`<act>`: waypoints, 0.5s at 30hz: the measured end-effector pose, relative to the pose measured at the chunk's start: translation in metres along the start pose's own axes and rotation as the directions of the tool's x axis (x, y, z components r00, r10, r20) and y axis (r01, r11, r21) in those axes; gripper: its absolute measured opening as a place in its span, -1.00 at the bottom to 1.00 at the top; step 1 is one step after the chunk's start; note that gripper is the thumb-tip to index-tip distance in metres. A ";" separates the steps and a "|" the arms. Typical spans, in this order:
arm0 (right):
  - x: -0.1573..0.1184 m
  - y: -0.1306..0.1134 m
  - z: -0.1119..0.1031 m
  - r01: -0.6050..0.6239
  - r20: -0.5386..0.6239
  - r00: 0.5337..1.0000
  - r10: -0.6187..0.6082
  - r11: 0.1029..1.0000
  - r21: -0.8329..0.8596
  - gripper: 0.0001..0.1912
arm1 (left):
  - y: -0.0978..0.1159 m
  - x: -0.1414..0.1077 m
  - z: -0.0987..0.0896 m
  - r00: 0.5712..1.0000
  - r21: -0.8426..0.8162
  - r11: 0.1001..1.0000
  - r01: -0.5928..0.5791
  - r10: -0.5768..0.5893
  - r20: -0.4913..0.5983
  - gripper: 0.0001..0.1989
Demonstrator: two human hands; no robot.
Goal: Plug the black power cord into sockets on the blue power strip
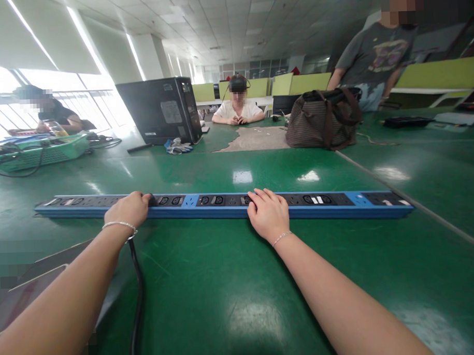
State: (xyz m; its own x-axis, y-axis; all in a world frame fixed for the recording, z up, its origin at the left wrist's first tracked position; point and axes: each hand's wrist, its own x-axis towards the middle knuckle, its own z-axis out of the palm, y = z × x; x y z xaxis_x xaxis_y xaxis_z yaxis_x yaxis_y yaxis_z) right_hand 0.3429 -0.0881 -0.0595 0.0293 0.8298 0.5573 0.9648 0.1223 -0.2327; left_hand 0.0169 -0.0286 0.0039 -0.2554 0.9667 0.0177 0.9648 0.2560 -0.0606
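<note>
A long blue power strip [222, 213] with black and blue sockets lies crosswise on the green table. My left hand [128, 208] is closed around a black plug [151, 200] at the strip's left part. From under that hand a black cable [137, 300] runs down toward the near edge of the view. Its pins are hidden, so I cannot tell how far it sits in a socket. My right hand [270, 213] rests on the strip right of its middle, fingers stretched over the sockets and thumb near the front edge.
On the green table [209, 282] stand a black computer case [157, 110], crumpled gloves [178, 146], a brown bag [316, 120] and a green basket [53, 153] with cables. One person [238, 110] sits opposite; another [376, 58] stands at right, and a third [56, 114] is at left.
</note>
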 end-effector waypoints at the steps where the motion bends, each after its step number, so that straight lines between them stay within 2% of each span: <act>1: 0.000 0.000 0.000 -0.001 0.000 1.000 0.001 1.000 -0.003 -0.62 | 0.000 -0.001 0.000 1.000 -0.001 1.000 0.006 -0.006 -0.001 -0.44; 11: 0.000 0.000 0.001 -0.005 -0.007 1.000 0.005 1.000 -0.015 -0.63 | -0.001 0.008 0.007 0.999 -0.163 0.986 0.031 -0.027 0.028 -0.49; 14: 0.000 0.000 0.001 -0.008 -0.007 1.000 0.008 1.000 -0.019 -0.63 | 0.000 -0.004 -0.014 0.989 -0.172 0.977 0.125 -0.136 -0.052 -0.41; 15: 0.000 -0.001 0.001 -0.008 -0.005 1.000 0.008 1.000 -0.020 -0.63 | -0.001 -0.009 -0.028 0.951 -0.206 0.955 0.215 -0.252 -0.176 -0.37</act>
State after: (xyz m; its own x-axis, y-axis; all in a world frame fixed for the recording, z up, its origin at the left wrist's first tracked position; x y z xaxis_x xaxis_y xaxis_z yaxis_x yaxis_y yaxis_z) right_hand 0.3422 -0.0880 -0.0603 0.0384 0.8279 0.5596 0.9696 0.1045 -0.2211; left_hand 0.0197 -0.0375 0.0322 -0.4753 0.8548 0.2081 0.8791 0.4519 0.1516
